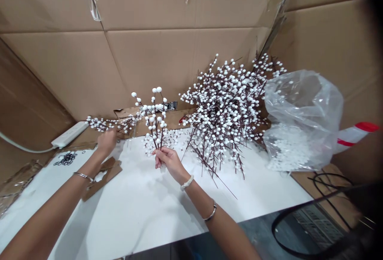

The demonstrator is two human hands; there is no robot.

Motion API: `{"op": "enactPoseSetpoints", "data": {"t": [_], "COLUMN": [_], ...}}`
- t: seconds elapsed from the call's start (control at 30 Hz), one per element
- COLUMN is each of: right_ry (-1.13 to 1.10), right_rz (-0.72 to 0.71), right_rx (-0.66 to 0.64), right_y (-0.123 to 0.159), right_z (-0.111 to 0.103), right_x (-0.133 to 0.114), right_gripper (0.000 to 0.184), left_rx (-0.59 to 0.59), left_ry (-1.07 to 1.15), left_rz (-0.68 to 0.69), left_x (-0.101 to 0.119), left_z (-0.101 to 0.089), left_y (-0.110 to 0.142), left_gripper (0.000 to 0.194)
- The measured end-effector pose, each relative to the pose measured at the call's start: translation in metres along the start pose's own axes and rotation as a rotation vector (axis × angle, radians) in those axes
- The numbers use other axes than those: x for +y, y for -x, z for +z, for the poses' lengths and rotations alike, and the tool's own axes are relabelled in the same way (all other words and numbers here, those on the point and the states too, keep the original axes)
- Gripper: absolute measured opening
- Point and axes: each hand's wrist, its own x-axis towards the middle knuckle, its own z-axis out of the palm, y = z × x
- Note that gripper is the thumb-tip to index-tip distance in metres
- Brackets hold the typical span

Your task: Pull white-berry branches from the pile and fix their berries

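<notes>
Open surface (140, 208) stretches on the near side of the right hand (170, 161); to its right, the branch pile (224, 100) blocks passage, seemingly touching the plastic bag (305, 92).

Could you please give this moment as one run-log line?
left hand: by berry sprigs, grip unclear | right hand: holding berry stems upright | nearby: berry branches, plastic bag

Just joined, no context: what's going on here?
A person's right hand holds a few white-berry stems upright over a white tabletop. The left hand is at another berry spray toward the back; its grip is unclear. A large pile of berry stems sits to the right, beside a clear plastic bag.
</notes>
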Motion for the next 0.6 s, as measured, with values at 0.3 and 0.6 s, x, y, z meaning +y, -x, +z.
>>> {"op": "enactPoseSetpoints", "data": {"t": [0.3, 0.6], "right_ry": [-0.001, -0.003], "right_rz": [0.009, -0.018], "right_rx": [0.045, 0.243], "right_y": [-0.001, 0.000], "right_z": [-0.001, 0.001], "right_x": [0.004, 0.007], "right_gripper": [0.041, 0.039], "left_rx": [0.105, -0.297], "left_ry": [0.404, 1.076], "left_rz": [-0.111, -0.062], "left_x": [0.015, 0.084], "left_z": [-0.029, 0.009], "left_y": [0.008, 0.082], "left_gripper": [0.014, 0.058]}}
